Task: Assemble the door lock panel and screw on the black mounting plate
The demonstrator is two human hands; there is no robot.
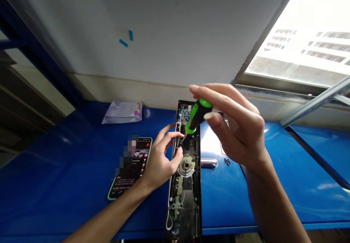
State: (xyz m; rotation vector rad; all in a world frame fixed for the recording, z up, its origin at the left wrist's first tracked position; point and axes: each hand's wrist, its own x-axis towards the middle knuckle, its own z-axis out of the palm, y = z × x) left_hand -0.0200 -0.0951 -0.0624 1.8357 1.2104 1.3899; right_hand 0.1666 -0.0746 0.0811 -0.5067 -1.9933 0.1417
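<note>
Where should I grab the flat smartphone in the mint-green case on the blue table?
Pinch the flat smartphone in the mint-green case across its long edges, from above, thumb on one and fingers on the other. It lies flat, screen up, on the blue table, so only those edges offer purchase. Take the near end; the left hand sits beside its far end.

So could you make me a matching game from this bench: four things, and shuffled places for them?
1 screwdriver
2 smartphone
3 pale purple packet
4 small black screws

A at the back left of the blue table
B gripped in the right hand
C just right of the door lock body
D screen lit, left of the left hand

Pairs: 1-B, 2-D, 3-A, 4-C
</note>
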